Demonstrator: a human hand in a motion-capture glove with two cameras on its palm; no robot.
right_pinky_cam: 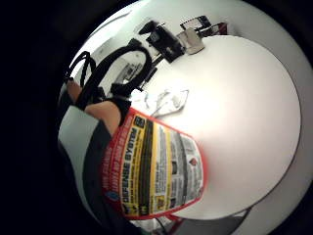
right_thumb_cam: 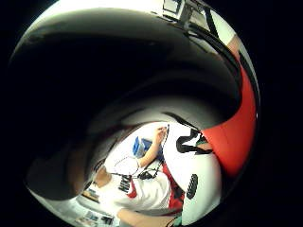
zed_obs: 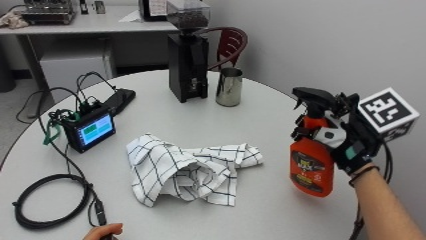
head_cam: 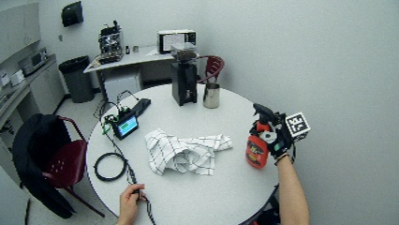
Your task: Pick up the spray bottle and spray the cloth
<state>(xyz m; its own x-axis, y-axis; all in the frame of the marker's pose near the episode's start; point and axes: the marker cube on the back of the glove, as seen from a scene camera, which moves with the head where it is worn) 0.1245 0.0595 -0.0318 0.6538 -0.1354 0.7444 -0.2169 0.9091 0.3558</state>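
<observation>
Round white table [zed_obs: 279, 120]; crumpled checked cloth [zed_obs: 190, 167] lies flat; gloved hand [zed_obs: 349, 140] grips orange plastic spray bottle [zed_obs: 311, 162] upright.

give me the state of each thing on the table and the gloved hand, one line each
spray bottle: upright, lifted off the table, nozzle towards the cloth
right hand: grips the spray bottle at its neck
cloth: crumpled, lying on the table, untouched
metal cup: upright beside the grinder
coffee grinder: upright, beans in its hopper
small screen: lit, propped up
black cable: coiled on the table
</observation>
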